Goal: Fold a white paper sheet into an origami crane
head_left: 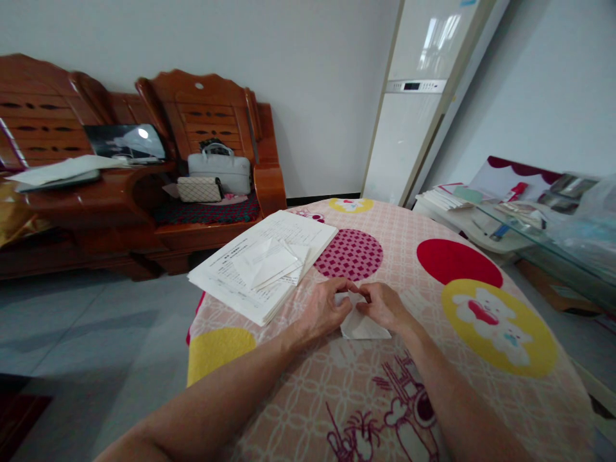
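A reddish-brown carved wooden sofa point(206, 106) is standing beyond the table's left edge, with a dark, glossy rectangular panel point(122, 141) leaning on it. A soft grey handbag point(220, 170) is sitting on its seat, a cream quilted purse point(199, 190) resting just in front. A thick stack of white printed paper sheets point(231, 273) is lying by the left edge of the round table draped in pink-and-white patterned cloth point(308, 398), its left corner reaching that edge, and small folded white paper pieces point(276, 260) are resting on top. To the right of the stack, well in from the table's left edge, the bare left hand point(327, 309) is curling, thumb and fingertips nearly together, pinching the upper part of a small folded white paper sheet point(364, 329). The sheet is lying between both hands, its wide lower edge facing the person. The bare right hand point(386, 308) is pinching the same upper part, fingers bent and almost closed. Beyond the table's far edge a tall white air conditioner point(409, 128) is standing, and past the right edge a clear glass shelf point(558, 256) is carrying a translucent plastic bag point(584, 224)
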